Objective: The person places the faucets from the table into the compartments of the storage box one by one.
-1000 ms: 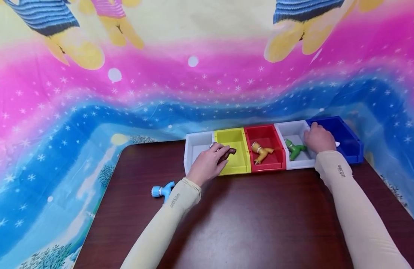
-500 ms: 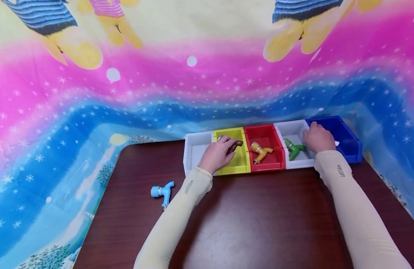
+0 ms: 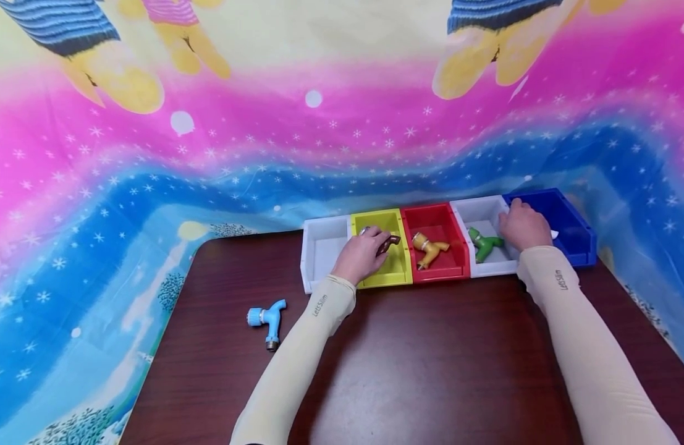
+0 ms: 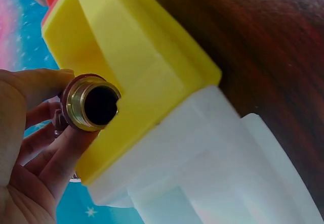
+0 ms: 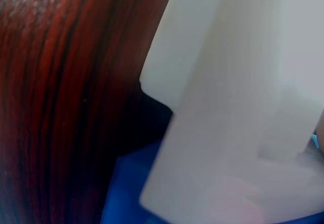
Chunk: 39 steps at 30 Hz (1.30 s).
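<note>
Above the yellow bin (image 3: 400,279), my left hand (image 3: 359,254) pinches a brown tap (image 3: 390,242). The left wrist view has the thumb and fingers round the tap's brass-rimmed open end (image 4: 76,102). My right hand (image 3: 524,225) is at the divider between the right-hand white bin (image 3: 494,270) and the blue bin (image 3: 587,250), its fingertips hidden. A small white piece (image 3: 554,235) shows beside that hand; I cannot tell whether the hand holds anything. Left of the hand, a green tap (image 3: 486,244) lies in the white bin.
A yellow-orange tap (image 3: 429,250) lies in the red bin (image 3: 439,279). At the row's left end stands another white bin (image 3: 324,247). A light blue tap (image 3: 271,318) lies on the dark wooden table (image 3: 430,364), left of the left forearm. A patterned cloth (image 3: 342,148) backs the bins.
Carrying the brown tap, my left hand has moved right, from the edge of the left white bin to over the yellow one. My right hand stays in place.
</note>
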Each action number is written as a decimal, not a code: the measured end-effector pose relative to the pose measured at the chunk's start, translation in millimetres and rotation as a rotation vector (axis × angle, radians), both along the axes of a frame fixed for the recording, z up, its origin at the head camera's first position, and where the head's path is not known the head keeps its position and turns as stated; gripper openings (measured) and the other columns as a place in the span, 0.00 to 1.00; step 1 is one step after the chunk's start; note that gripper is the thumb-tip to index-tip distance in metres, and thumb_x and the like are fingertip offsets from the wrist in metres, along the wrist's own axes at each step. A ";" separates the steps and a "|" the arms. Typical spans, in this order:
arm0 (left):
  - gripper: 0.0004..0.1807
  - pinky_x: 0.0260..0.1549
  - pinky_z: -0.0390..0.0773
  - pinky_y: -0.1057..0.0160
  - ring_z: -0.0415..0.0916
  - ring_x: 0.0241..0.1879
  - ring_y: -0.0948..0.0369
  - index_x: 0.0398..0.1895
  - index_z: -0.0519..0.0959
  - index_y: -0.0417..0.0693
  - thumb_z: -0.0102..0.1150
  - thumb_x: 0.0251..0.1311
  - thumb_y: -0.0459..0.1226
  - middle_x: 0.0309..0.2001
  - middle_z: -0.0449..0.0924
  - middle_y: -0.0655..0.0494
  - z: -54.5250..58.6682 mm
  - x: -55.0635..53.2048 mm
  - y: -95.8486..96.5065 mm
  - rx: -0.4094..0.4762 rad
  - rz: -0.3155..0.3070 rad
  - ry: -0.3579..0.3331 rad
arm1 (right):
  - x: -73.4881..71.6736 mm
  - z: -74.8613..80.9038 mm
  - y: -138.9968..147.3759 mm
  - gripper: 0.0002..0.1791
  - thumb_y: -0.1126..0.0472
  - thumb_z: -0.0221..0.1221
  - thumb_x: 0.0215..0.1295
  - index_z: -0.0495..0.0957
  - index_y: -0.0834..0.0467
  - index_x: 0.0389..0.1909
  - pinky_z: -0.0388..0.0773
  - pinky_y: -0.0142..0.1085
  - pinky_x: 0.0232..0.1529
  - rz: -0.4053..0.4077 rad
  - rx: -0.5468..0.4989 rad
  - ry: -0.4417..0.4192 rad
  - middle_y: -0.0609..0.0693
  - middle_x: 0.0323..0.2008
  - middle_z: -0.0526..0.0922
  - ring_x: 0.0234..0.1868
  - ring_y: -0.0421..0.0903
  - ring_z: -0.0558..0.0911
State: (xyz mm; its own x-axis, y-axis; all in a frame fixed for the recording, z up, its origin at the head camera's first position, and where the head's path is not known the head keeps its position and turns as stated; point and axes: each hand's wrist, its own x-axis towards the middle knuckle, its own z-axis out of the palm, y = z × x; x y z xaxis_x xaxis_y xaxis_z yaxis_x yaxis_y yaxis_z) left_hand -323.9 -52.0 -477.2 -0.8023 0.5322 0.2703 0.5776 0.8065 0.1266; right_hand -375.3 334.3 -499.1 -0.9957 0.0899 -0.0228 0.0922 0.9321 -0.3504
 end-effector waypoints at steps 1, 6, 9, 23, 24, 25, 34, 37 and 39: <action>0.20 0.45 0.87 0.58 0.85 0.42 0.54 0.58 0.84 0.49 0.71 0.64 0.41 0.50 0.83 0.52 -1.0 -0.2 0.0 0.000 0.002 0.002 | -0.3 0.1 0.1 0.39 0.51 0.44 0.82 0.50 0.81 0.74 0.69 0.73 0.58 0.001 0.001 0.003 0.82 0.61 0.66 0.56 0.81 0.72; 0.19 0.46 0.87 0.58 0.85 0.42 0.54 0.58 0.84 0.50 0.71 0.64 0.42 0.50 0.83 0.52 -4.9 -1.5 0.0 -0.014 0.011 0.008 | -1.1 -0.4 -0.1 0.39 0.51 0.42 0.82 0.51 0.82 0.73 0.70 0.73 0.57 0.002 0.014 0.007 0.83 0.60 0.66 0.55 0.81 0.72; 0.20 0.46 0.87 0.58 0.85 0.43 0.54 0.58 0.84 0.50 0.70 0.64 0.42 0.51 0.84 0.52 -6.3 -2.4 1.0 -0.027 0.011 0.003 | -1.2 -0.5 0.0 0.39 0.50 0.42 0.82 0.50 0.82 0.74 0.70 0.73 0.58 -0.002 0.019 0.003 0.83 0.61 0.66 0.56 0.81 0.72; 0.14 0.47 0.86 0.59 0.84 0.44 0.56 0.52 0.85 0.51 0.69 0.66 0.41 0.47 0.84 0.53 -15.1 -5.3 5.5 -0.069 -0.008 0.017 | -1.4 -0.9 0.5 0.40 0.50 0.43 0.82 0.50 0.81 0.74 0.69 0.73 0.58 -0.010 0.013 -0.003 0.83 0.61 0.66 0.56 0.81 0.72; 0.13 0.47 0.86 0.58 0.84 0.44 0.56 0.52 0.85 0.51 0.69 0.66 0.41 0.47 0.84 0.52 -15.7 -5.5 5.8 -0.069 -0.008 0.016 | -1.5 -0.9 0.6 0.39 0.50 0.43 0.82 0.50 0.81 0.74 0.70 0.73 0.58 -0.010 0.012 -0.001 0.82 0.61 0.66 0.56 0.81 0.72; 0.13 0.48 0.86 0.58 0.84 0.44 0.56 0.52 0.85 0.51 0.69 0.65 0.41 0.47 0.84 0.52 -16.2 -5.5 5.9 -0.072 -0.007 0.013 | -1.5 -1.1 0.5 0.39 0.50 0.43 0.82 0.50 0.81 0.74 0.70 0.73 0.58 -0.010 0.011 0.001 0.82 0.61 0.66 0.56 0.81 0.72; 0.13 0.47 0.85 0.60 0.84 0.44 0.57 0.52 0.85 0.52 0.68 0.67 0.41 0.47 0.84 0.54 -20.0 -8.1 8.7 -0.136 0.020 -0.005 | -1.7 -1.0 -0.8 0.38 0.51 0.44 0.81 0.53 0.81 0.72 0.70 0.73 0.57 -0.005 -0.005 0.019 0.82 0.59 0.67 0.55 0.80 0.73; 0.13 0.47 0.85 0.60 0.83 0.43 0.57 0.53 0.85 0.52 0.67 0.68 0.41 0.47 0.84 0.54 -22.3 -9.5 9.8 -0.145 0.020 -0.008 | -2.0 -1.6 -0.2 0.38 0.51 0.44 0.81 0.54 0.81 0.72 0.71 0.73 0.56 -0.003 -0.003 0.021 0.81 0.58 0.68 0.54 0.80 0.73; 0.13 0.47 0.85 0.60 0.83 0.42 0.57 0.53 0.85 0.51 0.66 0.68 0.41 0.47 0.84 0.54 -23.3 -9.9 10.4 -0.149 0.018 -0.005 | -2.5 -2.1 0.2 0.38 0.51 0.44 0.81 0.53 0.81 0.72 0.71 0.73 0.56 -0.002 -0.004 0.021 0.81 0.58 0.68 0.54 0.80 0.73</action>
